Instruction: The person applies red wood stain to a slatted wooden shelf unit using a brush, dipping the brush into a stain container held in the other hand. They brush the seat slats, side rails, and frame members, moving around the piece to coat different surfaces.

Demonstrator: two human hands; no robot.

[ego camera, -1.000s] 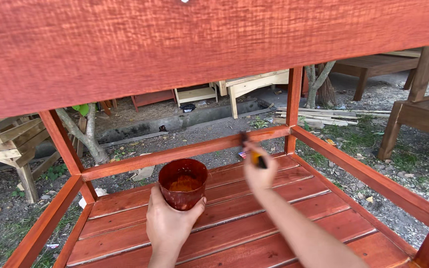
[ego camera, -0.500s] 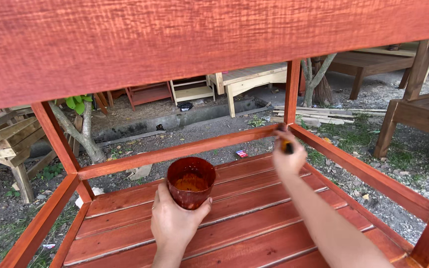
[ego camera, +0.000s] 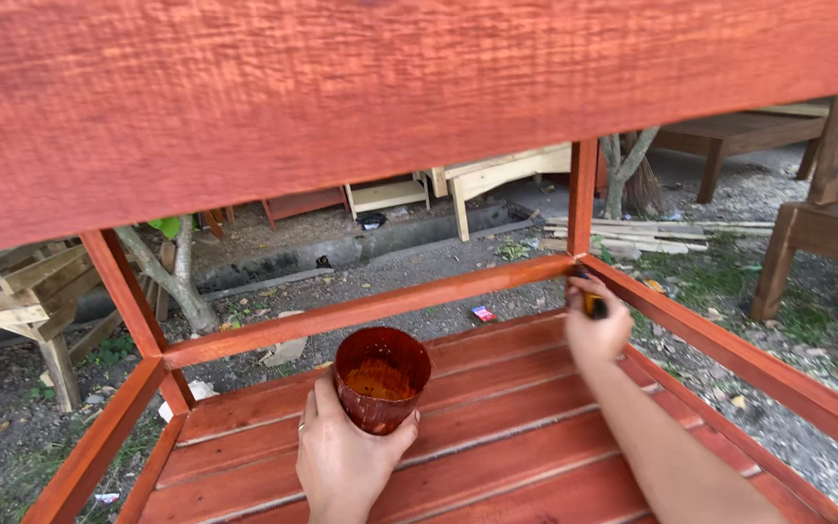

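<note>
Head view looks down over my two hands inside a red-brown wooden frame (ego camera: pixel 370 309), under a wide stained board (ego camera: pixel 341 107) that fills the top of the picture. My left hand (ego camera: pixel 341 456) is wrapped around the lower half of a small cup (ego camera: pixel 380 376), fingers curled about its wall and thumb on the near side, so the cup sits upright and level above the slatted floor (ego camera: pixel 497 427) of the frame rather than resting on it. Held that way the liquid stays in: the cup is open-topped, its inside smeared dark red, with a shallow pool of orange-brown stain at the bottom, well below the rim. It hangs near the middle of the frame, left of my other hand and apart from it.

My right hand (ego camera: pixel 596 330) is clenched around a brush handle (ego camera: pixel 595 305), dark with a yellowish band; the bristle end is hidden behind my fingers and I cannot tell whether it touches wood. The hand is up at the far right corner, just beside the upright post (ego camera: pixel 582 199) where the back rail and the side rail (ego camera: pixel 729 354) meet, the forearm stretched out over the slats.

Beyond the frame lie gravel, a tree trunk (ego camera: pixel 186 281), pale unpainted furniture (ego camera: pixel 12 301) and loose planks (ego camera: pixel 671 233) on the ground
</note>
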